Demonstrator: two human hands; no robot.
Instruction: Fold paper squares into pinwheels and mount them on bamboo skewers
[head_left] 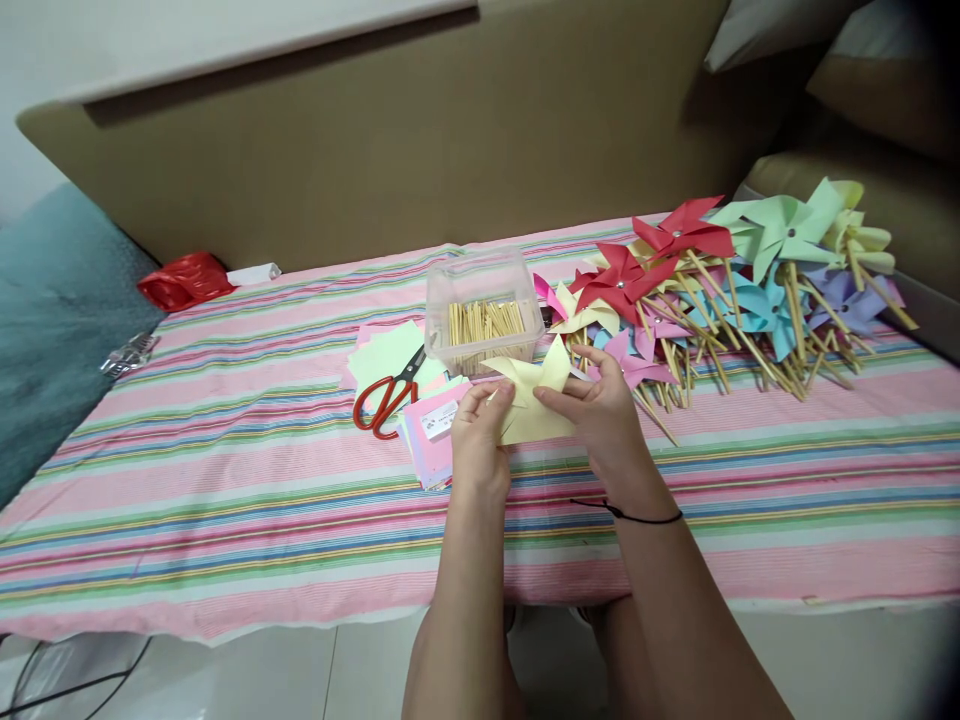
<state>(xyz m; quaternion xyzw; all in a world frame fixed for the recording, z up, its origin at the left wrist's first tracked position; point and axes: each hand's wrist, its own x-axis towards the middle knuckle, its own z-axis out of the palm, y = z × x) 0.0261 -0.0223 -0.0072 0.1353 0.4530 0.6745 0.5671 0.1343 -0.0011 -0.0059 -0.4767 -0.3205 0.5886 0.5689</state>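
A pale yellow paper square [541, 424], partly folded into a pinwheel shape, is held up between both hands above the cloth. My left hand [484, 430] pinches its left side between thumb and fingers. On the other side, my right hand [604, 405] grips the paper, thumb pressed near its middle. One corner stands up in a point, and slits show near the left thumb. Just beyond the paper is a clear plastic box [484, 270] of short wooden sticks [480, 322]. Red-handled scissors [386, 405] lie on coloured paper sheets [431, 465] left of my left hand.
Finished pinwheels [772, 235] in many colours lie heaped at the right, sticks pointing forward. A striped cloth [262, 440] covers the surface. At the far left are a red plastic bag [186, 282], a small white box [253, 274] and shiny metallic items [130, 355].
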